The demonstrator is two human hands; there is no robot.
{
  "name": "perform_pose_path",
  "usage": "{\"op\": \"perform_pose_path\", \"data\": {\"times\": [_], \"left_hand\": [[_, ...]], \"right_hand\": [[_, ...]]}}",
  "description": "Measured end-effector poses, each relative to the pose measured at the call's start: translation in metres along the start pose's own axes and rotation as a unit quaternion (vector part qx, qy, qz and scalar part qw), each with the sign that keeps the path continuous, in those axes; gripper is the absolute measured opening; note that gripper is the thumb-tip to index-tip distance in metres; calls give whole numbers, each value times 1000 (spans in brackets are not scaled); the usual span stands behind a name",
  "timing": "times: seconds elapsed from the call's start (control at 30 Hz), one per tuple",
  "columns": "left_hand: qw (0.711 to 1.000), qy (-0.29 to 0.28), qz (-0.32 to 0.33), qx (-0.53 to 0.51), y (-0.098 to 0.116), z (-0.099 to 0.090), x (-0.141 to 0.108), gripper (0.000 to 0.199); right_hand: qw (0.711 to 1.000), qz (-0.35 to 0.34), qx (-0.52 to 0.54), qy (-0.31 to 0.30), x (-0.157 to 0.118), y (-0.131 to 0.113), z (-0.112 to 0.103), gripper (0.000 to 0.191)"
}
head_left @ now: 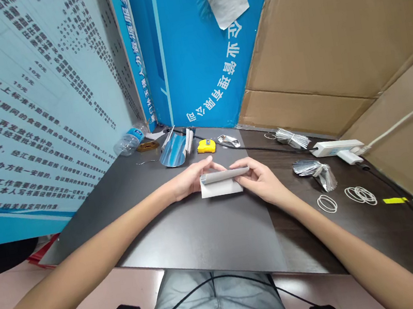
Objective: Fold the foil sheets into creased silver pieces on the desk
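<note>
Between my two hands is a sheet of white paper (221, 188), partly rolled or folded over along its upper edge, held just above the grey desk surface. My left hand (193, 178) grips the left end of the fold, with the fingertips partly hidden behind it. At the right end, my right hand (258, 177) pinches the fold between thumb and fingers. Beyond the paper lie a yellow tape measure (206, 146) and a curled blue printed sheet (173, 150).
A plastic bottle (130, 141) lies at the back left. On the right are a power strip (338, 146), bundles of silver twist ties (292, 138), white rubber bands (360, 195) and a yellow strip (394, 200). Blue panels and cardboard (327, 25) enclose the desk.
</note>
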State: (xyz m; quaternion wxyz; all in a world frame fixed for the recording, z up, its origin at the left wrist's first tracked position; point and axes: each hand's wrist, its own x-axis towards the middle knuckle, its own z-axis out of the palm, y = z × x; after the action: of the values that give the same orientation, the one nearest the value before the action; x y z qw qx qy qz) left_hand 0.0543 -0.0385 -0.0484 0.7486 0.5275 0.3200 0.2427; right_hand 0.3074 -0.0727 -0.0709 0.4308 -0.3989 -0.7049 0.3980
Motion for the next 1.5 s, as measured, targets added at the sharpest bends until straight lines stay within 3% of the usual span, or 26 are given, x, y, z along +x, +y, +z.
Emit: {"op": "perform_pose_path", "data": {"times": [0.2,0.33,0.43,0.5,0.63,0.7,0.8,0.93,1.13,1.37,1.5], "left_hand": [[999,24,15,25,-2,2,0,56],[997,26,28,62,-4,-1,2,57],[989,65,53,119,-4,-4,3,44],[982,89,61,155,-4,-5,3,34],[983,85,61,153,-4,-7,3,28],[983,84,75,147,-5,-8,5,30],[975,88,110,170,-7,-8,5,32],[974,74,104,187,-7,-3,3,44],[993,80,64,60,-8,4,3,60],[992,78,91,39,-12,-2,7,65],[979,83,175,61,-14,-12,7,71]], "right_hand": [[997,-46,-38,56,-1,5,-3,12],[997,-38,-51,37,-3,3,-5,8],[999,-25,-32,26,-3,1,-5,9],[1000,-4,5,23,-2,0,-5,14],[979,97,175,23,1,-2,-6,46],[960,143,241,23,2,-4,-6,55],[955,184,229,40,3,-7,-3,58],[968,174,177,46,0,-11,4,51],[970,168,168,48,0,-12,7,47],[948,189,247,72,2,-10,5,48],[936,194,280,90,3,-9,2,46]]}}
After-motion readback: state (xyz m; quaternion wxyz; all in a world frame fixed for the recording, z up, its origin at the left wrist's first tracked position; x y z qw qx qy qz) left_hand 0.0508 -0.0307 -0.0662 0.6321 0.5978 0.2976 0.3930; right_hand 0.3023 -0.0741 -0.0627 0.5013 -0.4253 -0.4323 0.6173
